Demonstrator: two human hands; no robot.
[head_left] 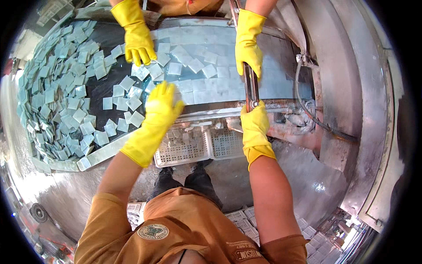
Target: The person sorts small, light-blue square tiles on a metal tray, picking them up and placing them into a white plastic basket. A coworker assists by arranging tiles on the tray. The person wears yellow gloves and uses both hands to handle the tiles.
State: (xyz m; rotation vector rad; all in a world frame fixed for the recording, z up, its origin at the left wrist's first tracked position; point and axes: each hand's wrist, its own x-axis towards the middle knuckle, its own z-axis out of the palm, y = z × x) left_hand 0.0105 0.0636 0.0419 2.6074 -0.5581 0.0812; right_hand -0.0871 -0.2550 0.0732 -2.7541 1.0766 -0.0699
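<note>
My left hand (162, 108), in a yellow rubber glove, reaches over the near edge of a dark belt (103, 90). Its fingers are stretched out over square pale blue-white tiles (133, 103), and it is slightly blurred. My right hand (255, 123), gloved alike, is closed at the near end of a narrow metal bar (251, 88) lying across the belt. Opposite me, a co-worker's hand (249, 53) holds that bar's far end. The co-worker's other gloved hand (140, 44) touches loose tiles. Between the hands and the bar, several tiles lie in close rows (211, 90).
A big heap of loose tiles (57, 101) covers the belt's left end, behind a low pale rim (103, 152). Below the near edge stand white perforated crates (182, 154) with tile pieces. A hose (303, 105) curves beside the machine's right end, near a large metal housing (338, 88).
</note>
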